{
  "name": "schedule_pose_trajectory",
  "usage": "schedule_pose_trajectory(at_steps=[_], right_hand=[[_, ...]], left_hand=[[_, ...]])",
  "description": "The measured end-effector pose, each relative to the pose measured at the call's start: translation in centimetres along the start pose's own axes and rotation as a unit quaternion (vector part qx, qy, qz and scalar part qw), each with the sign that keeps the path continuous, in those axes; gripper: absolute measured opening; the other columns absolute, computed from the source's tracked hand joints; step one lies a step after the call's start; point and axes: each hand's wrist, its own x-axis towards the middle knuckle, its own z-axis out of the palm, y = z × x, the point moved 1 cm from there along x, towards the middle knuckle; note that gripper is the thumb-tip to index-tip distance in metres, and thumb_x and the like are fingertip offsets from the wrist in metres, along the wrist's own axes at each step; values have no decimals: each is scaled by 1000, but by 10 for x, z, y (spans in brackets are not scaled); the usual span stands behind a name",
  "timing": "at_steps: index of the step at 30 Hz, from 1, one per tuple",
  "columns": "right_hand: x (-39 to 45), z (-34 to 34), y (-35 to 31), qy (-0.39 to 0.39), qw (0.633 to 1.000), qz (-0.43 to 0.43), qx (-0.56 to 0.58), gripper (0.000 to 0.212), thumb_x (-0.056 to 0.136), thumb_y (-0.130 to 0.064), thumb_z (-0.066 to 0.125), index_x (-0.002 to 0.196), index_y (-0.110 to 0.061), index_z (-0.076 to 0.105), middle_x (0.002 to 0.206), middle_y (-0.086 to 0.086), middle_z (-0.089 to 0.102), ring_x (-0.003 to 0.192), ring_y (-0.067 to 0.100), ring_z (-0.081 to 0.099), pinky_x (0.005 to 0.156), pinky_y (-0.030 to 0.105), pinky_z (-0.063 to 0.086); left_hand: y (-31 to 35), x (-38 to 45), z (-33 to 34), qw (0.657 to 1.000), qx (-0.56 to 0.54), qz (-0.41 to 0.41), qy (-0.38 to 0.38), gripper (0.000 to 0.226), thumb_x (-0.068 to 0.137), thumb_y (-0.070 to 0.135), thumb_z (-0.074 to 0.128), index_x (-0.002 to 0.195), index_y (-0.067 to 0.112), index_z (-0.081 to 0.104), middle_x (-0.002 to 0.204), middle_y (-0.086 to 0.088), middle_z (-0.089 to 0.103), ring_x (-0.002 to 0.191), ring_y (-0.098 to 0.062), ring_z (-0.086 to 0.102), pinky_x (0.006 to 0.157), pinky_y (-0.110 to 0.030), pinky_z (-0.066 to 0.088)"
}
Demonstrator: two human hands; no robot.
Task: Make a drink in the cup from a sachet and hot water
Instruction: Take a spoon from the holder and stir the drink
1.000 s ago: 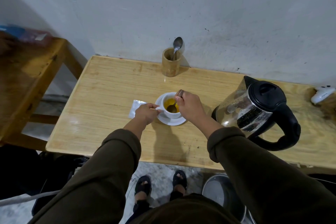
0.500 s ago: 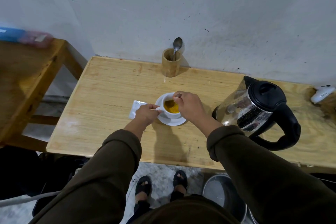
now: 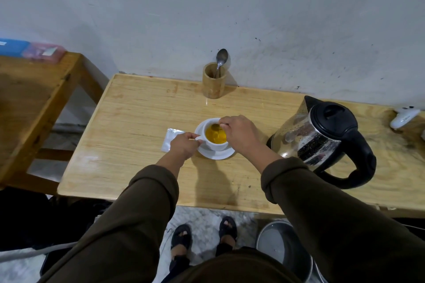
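Stirring is judged to be under way: compared with a second ago, the spoon (image 3: 215, 127) has been carried to the far side of the cup (image 3: 215, 136), and the liquid now looks evenly yellow, so the drink seems nearly mixed. At the frame centre, the cup handle is pinched by the left hand (image 3: 184, 146), while the spoon is gripped by the right hand (image 3: 239, 135). Counted are one cup, one saucer (image 3: 216, 155), one sachet (image 3: 171, 140), one kettle (image 3: 322, 138) and two spoons.
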Motion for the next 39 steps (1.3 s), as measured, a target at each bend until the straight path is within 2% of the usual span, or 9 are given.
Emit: schedule_pose_trajectory(at_steps=[4, 11, 15, 18, 22, 26, 30, 34, 39], right_hand=[[-4, 3, -2, -9, 999, -13, 48, 26, 94, -21, 48, 108, -18, 69, 108, 8, 72, 103, 28, 59, 87, 39, 49], [-10, 0, 2, -7, 998, -30, 54, 24, 96, -20, 43, 100, -5, 63, 102, 13, 68, 96, 31, 60, 84, 42, 49], [-7, 0, 7, 32, 999, -18, -1, 26, 97, -22, 41, 108, -12, 62, 107, 8, 68, 100, 28, 56, 78, 37, 46], [-3, 2, 8, 29, 999, -13, -7, 28, 98, -24, 41, 111, -17, 64, 110, 5, 70, 102, 26, 55, 80, 36, 46], [-4, 3, 6, 5, 999, -29, 36, 27, 96, -23, 46, 111, -19, 68, 110, 4, 72, 102, 27, 57, 85, 37, 48], [-6, 3, 5, -8, 996, -28, 88, 23, 93, -22, 53, 104, -16, 71, 107, 5, 74, 99, 25, 63, 88, 38, 50], [-4, -2, 10, -15, 996, -12, 89, 22, 93, -22, 50, 95, -10, 69, 94, 12, 73, 90, 29, 64, 82, 40, 51], [0, -5, 11, 6, 1000, -3, 29, 24, 96, -21, 41, 95, -11, 63, 85, 9, 64, 90, 31, 59, 69, 37, 45], [-2, -2, 5, 24, 1000, -9, 13, 29, 97, -26, 42, 112, -20, 67, 106, 6, 72, 101, 26, 55, 81, 38, 49]], left_hand=[[0, 0, 1, 1000, -1, -3, -1, 37, 90, 31, 58, 124, 18, 61, 127, -7, 62, 111, -22, 56, 85, -27, 43], [0, 0, 2, 1000, -2, -3, 0, 36, 91, 30, 58, 123, 16, 61, 127, -8, 62, 112, -23, 56, 86, -28, 43], [-1, 1, 2, 1000, -3, 0, 2, 33, 91, 29, 58, 121, 16, 62, 125, -8, 62, 108, -22, 56, 85, -28, 43], [-1, 1, 3, 1000, 0, 0, 1, 34, 91, 29, 57, 122, 15, 62, 126, -8, 62, 103, -21, 54, 85, -27, 42], [0, 1, 2, 1000, 2, 2, 2, 35, 92, 29, 56, 124, 16, 60, 127, -8, 61, 108, -22, 55, 84, -26, 41], [-1, 1, 3, 1000, -2, 5, -1, 33, 92, 28, 56, 123, 17, 61, 127, -7, 61, 99, -18, 51, 82, -26, 41], [-1, 2, 3, 1000, -6, 6, 1, 31, 92, 27, 57, 120, 15, 62, 126, -8, 61, 98, -17, 50, 84, -27, 42], [-1, 2, 2, 1000, -7, 7, -2, 33, 92, 29, 57, 121, 15, 62, 126, -8, 62, 98, -17, 51, 86, -27, 43], [0, 0, 2, 1000, -6, 5, -2, 33, 92, 29, 56, 122, 15, 61, 125, -8, 62, 97, -17, 50, 84, -27, 43]])
